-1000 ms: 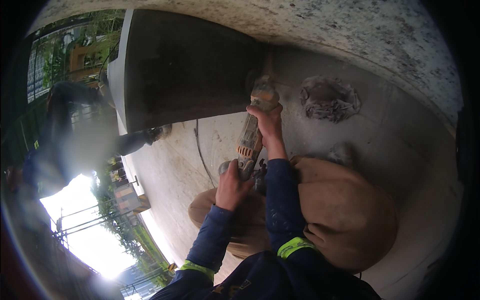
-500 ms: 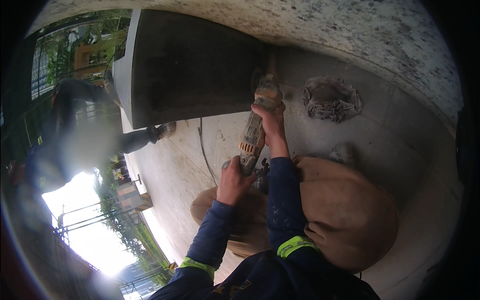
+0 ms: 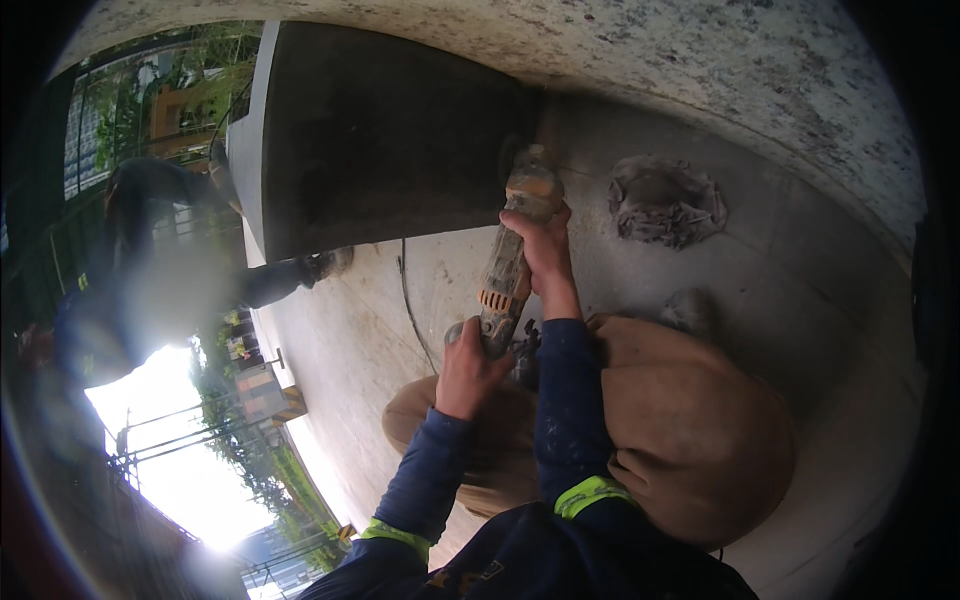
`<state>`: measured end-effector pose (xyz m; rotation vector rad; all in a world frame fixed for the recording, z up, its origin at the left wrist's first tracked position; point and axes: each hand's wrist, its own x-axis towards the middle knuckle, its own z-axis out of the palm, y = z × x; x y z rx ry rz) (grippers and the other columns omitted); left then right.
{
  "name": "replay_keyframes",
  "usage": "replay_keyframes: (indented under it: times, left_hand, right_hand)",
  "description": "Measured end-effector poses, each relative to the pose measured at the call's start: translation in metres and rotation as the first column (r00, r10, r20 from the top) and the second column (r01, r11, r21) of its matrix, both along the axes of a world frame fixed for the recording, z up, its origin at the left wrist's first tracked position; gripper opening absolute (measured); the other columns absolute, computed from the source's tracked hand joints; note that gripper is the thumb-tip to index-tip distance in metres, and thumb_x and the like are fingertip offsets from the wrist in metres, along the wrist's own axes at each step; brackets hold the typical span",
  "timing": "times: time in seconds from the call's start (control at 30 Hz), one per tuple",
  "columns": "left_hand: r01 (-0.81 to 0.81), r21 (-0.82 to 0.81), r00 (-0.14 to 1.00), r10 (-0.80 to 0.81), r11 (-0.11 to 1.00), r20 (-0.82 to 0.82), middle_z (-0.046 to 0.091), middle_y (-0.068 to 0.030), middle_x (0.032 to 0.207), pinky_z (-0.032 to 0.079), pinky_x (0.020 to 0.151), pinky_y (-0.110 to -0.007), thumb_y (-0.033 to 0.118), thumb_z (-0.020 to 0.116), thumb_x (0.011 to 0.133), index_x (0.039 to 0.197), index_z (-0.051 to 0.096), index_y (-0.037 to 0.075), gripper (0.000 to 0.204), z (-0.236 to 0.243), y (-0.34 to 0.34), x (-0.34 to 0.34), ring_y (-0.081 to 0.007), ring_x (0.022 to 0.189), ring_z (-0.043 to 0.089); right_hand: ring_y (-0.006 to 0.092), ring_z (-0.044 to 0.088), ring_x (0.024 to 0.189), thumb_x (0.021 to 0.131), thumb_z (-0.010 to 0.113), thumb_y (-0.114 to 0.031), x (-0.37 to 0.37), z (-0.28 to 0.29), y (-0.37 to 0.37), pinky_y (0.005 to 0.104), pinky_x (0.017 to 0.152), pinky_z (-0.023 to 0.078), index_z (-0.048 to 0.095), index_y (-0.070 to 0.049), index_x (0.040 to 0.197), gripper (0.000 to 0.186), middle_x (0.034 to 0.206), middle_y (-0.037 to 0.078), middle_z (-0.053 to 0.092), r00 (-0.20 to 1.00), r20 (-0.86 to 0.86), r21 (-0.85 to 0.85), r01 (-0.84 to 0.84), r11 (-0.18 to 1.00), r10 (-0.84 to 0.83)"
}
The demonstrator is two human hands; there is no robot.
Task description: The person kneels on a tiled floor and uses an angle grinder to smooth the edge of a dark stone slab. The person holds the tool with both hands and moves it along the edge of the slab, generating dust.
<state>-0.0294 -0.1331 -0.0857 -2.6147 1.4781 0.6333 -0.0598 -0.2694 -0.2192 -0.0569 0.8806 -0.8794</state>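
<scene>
The dust-caked orange angle grinder (image 3: 505, 255) has edged slightly up toward the dark concrete block (image 3: 390, 140), the right hand (image 3: 545, 250) in a closed grip on its neck, the left hand (image 3: 465, 370) wrapped round its rear handle, a crumpled grey rag (image 3: 665, 200) right of the upper grip.

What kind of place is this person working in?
Probably an outdoor construction site, high up. Both hands grip a dusty angle grinder against a dark concrete block on a bare concrete floor, with scaffolding and trees beyond the edge.
</scene>
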Motion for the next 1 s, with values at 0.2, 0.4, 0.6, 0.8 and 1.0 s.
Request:
replay_keyframes:
  times: [0.2, 0.4, 0.6, 0.8, 1.0]
  left_hand:
    - [0.007, 0.026, 1.000, -0.007, 1.000, -0.003, 0.064, -0.0304, 0.088, 0.050, 0.074, -0.053, 0.015, 0.074, 0.070, 0.109, 0.050, -0.004, 0.050, -0.006, -0.004, 0.004, -0.0484, 0.086, 0.062]
    - [0.028, 0.007, 1.000, -0.028, 1.000, 0.006, 0.064, -0.0300, 0.088, 0.050, 0.073, -0.053, 0.015, 0.074, 0.070, 0.106, 0.050, -0.004, 0.047, -0.004, -0.007, 0.001, -0.0486, 0.084, 0.062]
    - [-0.006, -0.031, 1.000, 0.006, 1.000, 0.000, 0.064, -0.0295, 0.088, 0.049, 0.074, -0.053, 0.015, 0.074, 0.071, 0.104, 0.050, -0.004, 0.046, -0.007, -0.003, 0.001, -0.0482, 0.087, 0.062]
    - [0.019, -0.069, 1.000, -0.018, 0.997, 0.011, 0.065, -0.0276, 0.080, 0.051, 0.069, -0.050, 0.018, 0.074, 0.070, 0.101, 0.052, -0.001, 0.043, -0.010, 0.001, 0.006, -0.0469, 0.081, 0.064]
    - [-0.023, 0.066, 1.000, 0.023, 0.998, 0.003, 0.064, -0.0302, 0.090, 0.050, 0.074, -0.052, 0.016, 0.074, 0.071, 0.109, 0.049, -0.004, 0.049, -0.005, -0.007, 0.002, -0.0488, 0.088, 0.062]
  right_hand:
    - [0.0268, 0.056, 0.110, 0.071, 0.080, -0.016, 0.005, -0.011, -0.002, 0.0402, 0.094, 0.047, 0.026, -0.001, 0.138, 0.087, 0.122, 0.016, 0.051, 1.000, -0.020, -0.007, 0.008, 1.000, -0.008]
    - [0.0268, 0.056, 0.110, 0.071, 0.079, -0.016, 0.001, -0.004, -0.006, 0.0402, 0.094, 0.048, 0.027, -0.001, 0.137, 0.085, 0.121, 0.016, 0.052, 0.999, -0.044, -0.008, -0.003, 1.000, 0.003]
    - [0.0265, 0.056, 0.110, 0.072, 0.078, -0.014, 0.002, -0.004, -0.004, 0.0397, 0.094, 0.048, 0.025, 0.000, 0.139, 0.087, 0.121, 0.017, 0.052, 0.999, -0.033, -0.047, 0.000, 0.999, -0.002]
    - [0.0260, 0.056, 0.109, 0.072, 0.078, -0.013, 0.003, -0.003, -0.004, 0.0395, 0.094, 0.048, 0.025, 0.000, 0.139, 0.086, 0.121, 0.016, 0.052, 1.000, -0.026, -0.019, 0.007, 1.000, -0.007]
    - [0.0255, 0.056, 0.109, 0.072, 0.078, -0.013, 0.001, -0.006, -0.006, 0.0396, 0.092, 0.049, 0.025, 0.000, 0.139, 0.086, 0.121, 0.016, 0.052, 1.000, -0.003, -0.025, 0.015, 1.000, -0.015]
